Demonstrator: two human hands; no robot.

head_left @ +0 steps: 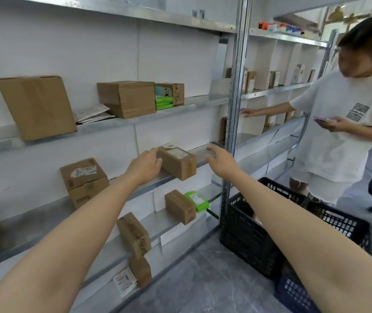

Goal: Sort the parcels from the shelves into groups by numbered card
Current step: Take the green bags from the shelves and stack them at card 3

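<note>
parcel [177,163] is sitting on the middle shelf [203,152], near corner hanging past the front lip. left hand [146,164] is gripping its left end, fingers curling onto the near face. right hand [221,160] is hovering spread just right of it, not touching. card [168,145] is standing behind the parcel. steel upright [232,109] and black crate [248,233] are crowding further right, a person [350,132] standing beyond.

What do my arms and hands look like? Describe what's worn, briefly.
The left arm and right arm are bare, with no sleeve in view. The left hand and right hand wear no gloves; no watch, bracelet or ring is visible.
</note>
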